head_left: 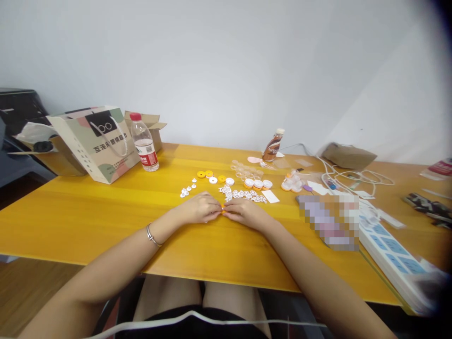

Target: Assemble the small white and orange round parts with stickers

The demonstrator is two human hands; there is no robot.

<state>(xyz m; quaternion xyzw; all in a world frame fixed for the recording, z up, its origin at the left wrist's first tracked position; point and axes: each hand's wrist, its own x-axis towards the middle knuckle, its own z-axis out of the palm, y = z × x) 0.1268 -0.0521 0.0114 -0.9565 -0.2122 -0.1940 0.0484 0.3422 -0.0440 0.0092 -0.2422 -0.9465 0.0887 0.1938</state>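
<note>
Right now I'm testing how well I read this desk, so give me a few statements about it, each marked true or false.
1. The left hand and the right hand pinch a small orange piece between them. True.
2. The water bottle has a blue cap. False: the cap is red.
3. The paper bag stands left of the water bottle. True.
4. The bracelet sits on the right wrist. False: it is on the left wrist.

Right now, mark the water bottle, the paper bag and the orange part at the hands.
water bottle (148, 157): head view, on its red-and-white label.
paper bag (103, 162): head view, on its printed front face.
orange part (222, 212): head view, on the sliver that shows.
</note>
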